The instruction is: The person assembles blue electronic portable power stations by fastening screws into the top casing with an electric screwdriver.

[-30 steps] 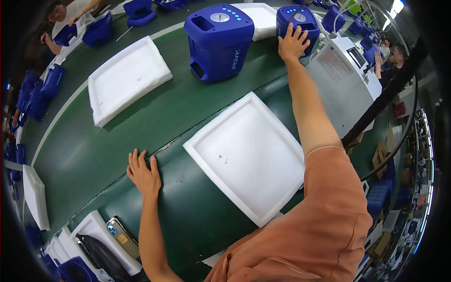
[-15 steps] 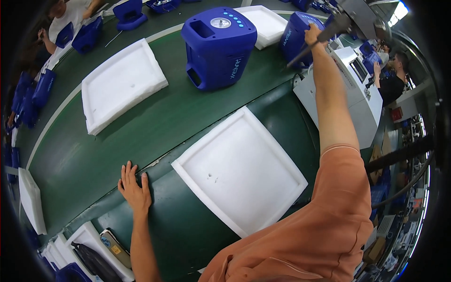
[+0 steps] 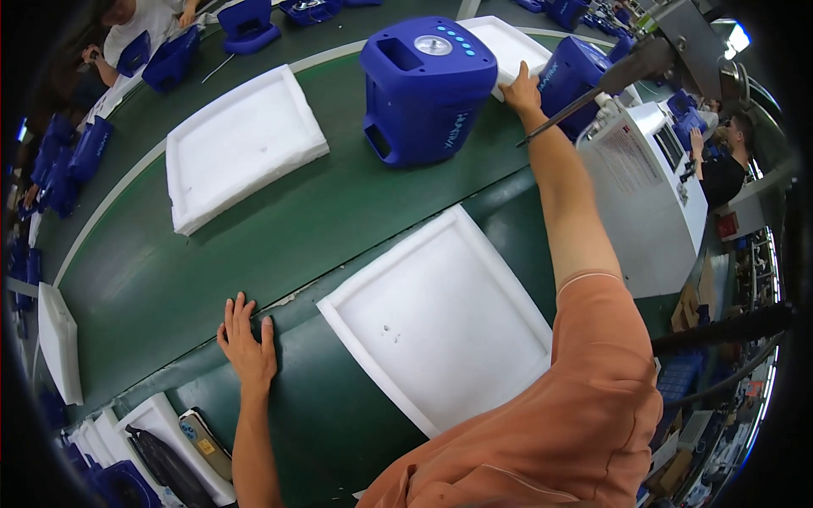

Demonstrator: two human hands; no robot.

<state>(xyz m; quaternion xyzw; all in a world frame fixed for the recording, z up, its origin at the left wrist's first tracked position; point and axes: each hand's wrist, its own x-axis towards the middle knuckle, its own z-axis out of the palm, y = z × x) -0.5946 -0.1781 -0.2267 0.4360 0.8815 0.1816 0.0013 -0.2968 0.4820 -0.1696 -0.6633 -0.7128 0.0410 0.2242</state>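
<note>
My left hand [image 3: 249,347] lies flat with fingers spread on the green work surface [image 3: 296,364], beside the seam with the conveyor. My right hand [image 3: 522,91] reaches far forward, fingers apart, between two blue cases. It is at the near edge of a white foam tray [image 3: 508,42]; whether it touches the tray I cannot tell. Left of this hand stands a tall blue case [image 3: 428,106] with a handle opening and a silver disc on top. A second blue case [image 3: 572,80] stands right of it. A large white foam tray [image 3: 440,322] lies in front of me.
Another foam tray [image 3: 241,144] rests on the green conveyor [image 3: 279,233]. A grey machine [image 3: 648,186] stands at the right, below a metal arm [image 3: 644,63]. At the lower left are a phone [image 3: 203,440] and a black object [image 3: 169,466]. People work beyond the belt.
My right hand has left the top of the second blue case and moved left toward the far foam tray. The view has shifted slightly; my left hand stays put.
</note>
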